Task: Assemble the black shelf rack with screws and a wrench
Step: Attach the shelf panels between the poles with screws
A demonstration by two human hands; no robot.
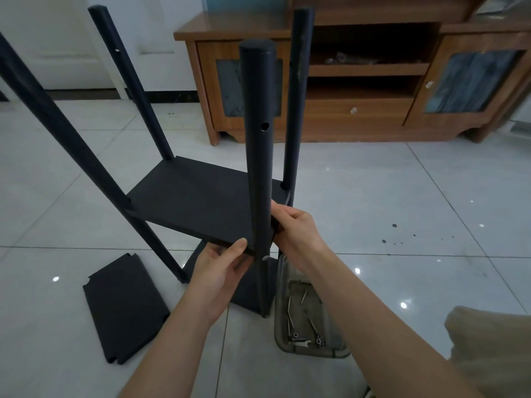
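Both forearms reached forward over the pale tiled floor (pixel 402 225). The left hand (pixel 221 268) pinched the front edge of the flat black metal shelf panel (pixel 189 202), thumb on top, fingers beneath. The right hand (pixel 296 231) curled its fingers round the near black round metal post (pixel 257 139) at that shelf's corner, just above a silver screw head (pixel 265 257).

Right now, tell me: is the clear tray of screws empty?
No, several long screws and small nuts lie in the clear tray on the floor.
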